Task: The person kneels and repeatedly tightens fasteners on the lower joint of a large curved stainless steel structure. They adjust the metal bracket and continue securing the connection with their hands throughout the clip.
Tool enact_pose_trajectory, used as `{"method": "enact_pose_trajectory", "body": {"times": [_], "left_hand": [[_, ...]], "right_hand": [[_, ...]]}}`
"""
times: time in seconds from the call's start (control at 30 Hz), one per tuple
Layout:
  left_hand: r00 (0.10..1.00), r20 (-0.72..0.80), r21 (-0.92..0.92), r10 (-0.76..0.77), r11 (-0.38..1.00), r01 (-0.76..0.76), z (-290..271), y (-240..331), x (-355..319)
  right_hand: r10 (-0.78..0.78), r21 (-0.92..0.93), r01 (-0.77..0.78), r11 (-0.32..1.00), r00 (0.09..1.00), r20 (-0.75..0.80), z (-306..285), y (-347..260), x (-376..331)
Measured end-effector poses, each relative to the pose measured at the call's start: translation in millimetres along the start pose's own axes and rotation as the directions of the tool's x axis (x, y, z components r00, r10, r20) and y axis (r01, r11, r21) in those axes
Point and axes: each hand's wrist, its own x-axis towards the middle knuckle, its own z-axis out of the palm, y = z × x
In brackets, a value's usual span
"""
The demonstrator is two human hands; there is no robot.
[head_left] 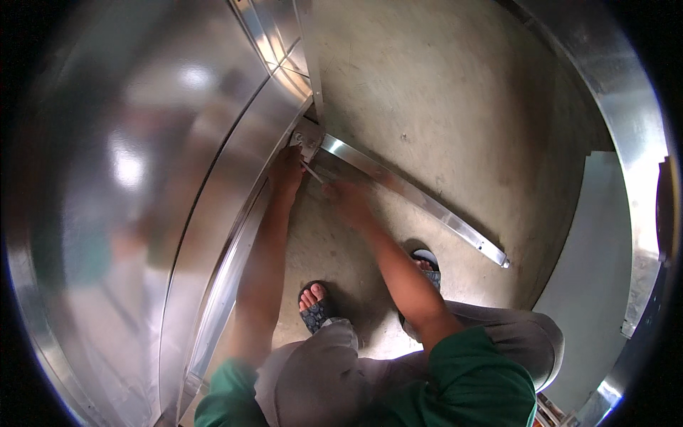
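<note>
My right hand (346, 198) is closed around the end of a thin metal hand tool (311, 171); its exact kind is too small to make out. The tool slants up to the left, its far end by the fingers of my left hand (285, 168). Those fingers are bent against a metal bracket (307, 135) at the foot of the shiny steel cabinet (235, 164). What they may grip is hidden. From the bracket a long square metal bar (420, 199) runs out low over the floor toward the right.
My sandalled feet (313, 302) are on the concrete floor (455, 92), below the bar. A pale flat panel (594, 228) lies at the right, beside a curved-looking steel edge (626, 107). The cabinet wall fills the left side.
</note>
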Motion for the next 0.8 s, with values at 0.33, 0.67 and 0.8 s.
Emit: {"method": "enact_pose_trajectory", "body": {"times": [0.33, 0.67, 0.8], "left_hand": [[0.928, -0.085, 0.472, 0.362, 0.835, -0.283, 10.2, -10.7, 6.7], [0.904, -0.102, 0.516, 0.415, 0.799, -0.308, 19.3, 27.8, -24.0], [0.901, -0.133, 0.551, 0.413, 0.787, -0.279, 20.9, 33.5, -27.8]], "right_hand": [[0.074, -0.024, -0.074, 0.997, 0.997, -0.009, 48.9, 16.9, -9.8], [0.087, 0.122, -0.085, 0.989, 0.996, -0.011, 51.9, 11.1, -10.5], [0.099, 0.153, -0.093, 0.984, 0.995, -0.033, 55.0, 8.8, -12.4]]}}
